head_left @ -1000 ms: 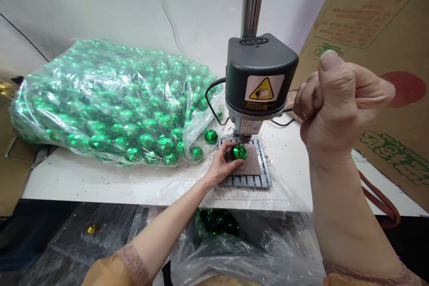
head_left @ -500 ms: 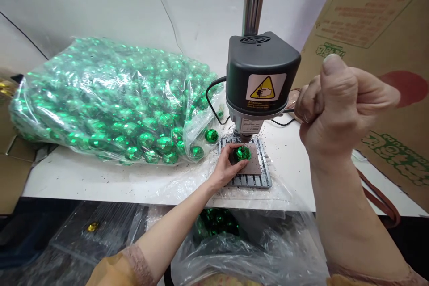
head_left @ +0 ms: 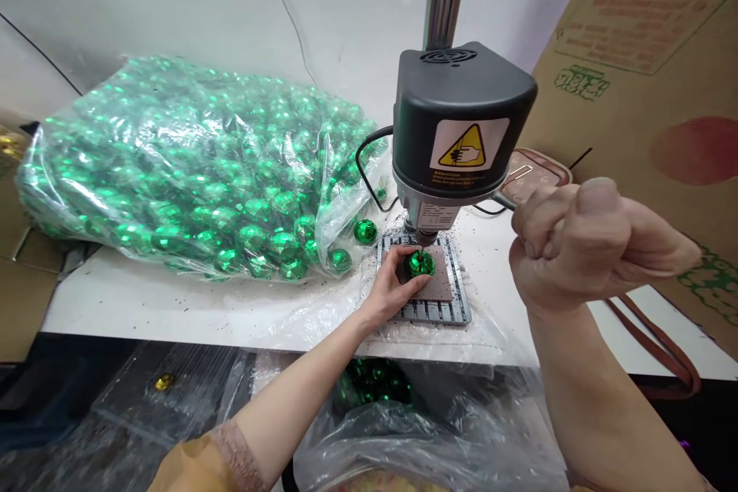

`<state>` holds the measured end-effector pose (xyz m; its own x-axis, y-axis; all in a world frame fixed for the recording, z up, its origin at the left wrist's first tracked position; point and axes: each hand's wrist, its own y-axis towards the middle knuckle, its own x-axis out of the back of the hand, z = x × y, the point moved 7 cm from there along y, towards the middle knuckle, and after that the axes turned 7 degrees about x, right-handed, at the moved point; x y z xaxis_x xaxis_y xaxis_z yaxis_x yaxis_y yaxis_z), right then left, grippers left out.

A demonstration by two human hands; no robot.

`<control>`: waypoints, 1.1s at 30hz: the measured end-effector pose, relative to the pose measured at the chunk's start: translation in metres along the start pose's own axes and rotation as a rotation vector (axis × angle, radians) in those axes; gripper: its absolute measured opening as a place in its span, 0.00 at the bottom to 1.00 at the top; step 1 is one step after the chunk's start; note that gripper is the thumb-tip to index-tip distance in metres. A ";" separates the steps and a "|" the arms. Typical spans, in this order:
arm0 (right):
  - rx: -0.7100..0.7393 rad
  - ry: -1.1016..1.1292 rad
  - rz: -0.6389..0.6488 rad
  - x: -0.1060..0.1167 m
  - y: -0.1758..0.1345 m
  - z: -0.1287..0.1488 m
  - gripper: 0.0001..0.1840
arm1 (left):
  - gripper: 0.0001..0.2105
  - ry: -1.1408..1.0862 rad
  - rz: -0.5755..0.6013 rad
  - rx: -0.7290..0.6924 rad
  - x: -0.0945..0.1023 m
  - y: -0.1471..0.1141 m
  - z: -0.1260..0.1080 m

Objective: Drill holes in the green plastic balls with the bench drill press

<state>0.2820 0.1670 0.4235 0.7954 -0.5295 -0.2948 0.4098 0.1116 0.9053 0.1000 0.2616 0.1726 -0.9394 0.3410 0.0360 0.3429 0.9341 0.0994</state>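
Observation:
A shiny green faceted ball sits under the bit of a bench drill press, on a brownish pad over the slotted metal base. My left hand pinches the ball between thumb and fingers from its left side. To the right of the black motor head, my right hand is closed in a fist around the end of the drill's feed lever; its grip part is mostly hidden by the fingers. The drill tip reaches the top of the ball.
A large clear bag of green balls lies at the left, with loose green balls near its mouth. Cardboard boxes stand right and far left. Below the table edge hangs an open plastic bag with green balls. Dark shavings dot the tabletop.
My right hand has come down with the lever, and the drill head and chuck are lower, closer to the ball. My left hand keeps its pinch on the ball.

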 end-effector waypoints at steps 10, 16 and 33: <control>0.089 0.028 -0.013 0.006 -0.011 -0.008 0.37 | 0.33 -0.023 0.006 0.011 -0.001 -0.002 0.000; 0.149 0.029 0.025 0.007 -0.010 -0.008 0.35 | 0.31 -0.005 -0.011 0.016 0.000 -0.002 0.000; 0.232 0.050 0.077 0.016 -0.022 -0.007 0.28 | 0.33 -0.021 -0.024 0.009 -0.001 -0.002 -0.002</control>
<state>0.2886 0.1623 0.3965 0.8436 -0.4843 -0.2319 0.2385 -0.0490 0.9699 0.1001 0.2586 0.1746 -0.9471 0.3207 0.0125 0.3205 0.9428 0.0912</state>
